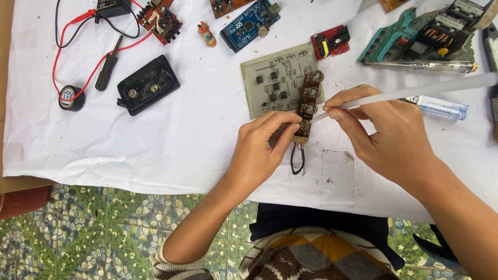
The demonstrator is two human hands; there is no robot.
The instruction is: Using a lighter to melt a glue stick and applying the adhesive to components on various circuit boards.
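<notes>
Both hands work near the white sheet's (181,140) front edge. Left hand (259,150) pinches a narrow brown board (307,106) carrying four knobs. Right hand (386,135) grips a pale rod (415,92), tip touching that board, which overlaps a beige circuit board (270,83).

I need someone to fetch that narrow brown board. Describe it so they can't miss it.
On the white sheet, find the pale green circuit board at centre. The narrow brown board lies along its right edge, pinched by the left hand. Only it carries a row of round metal knobs.
</notes>
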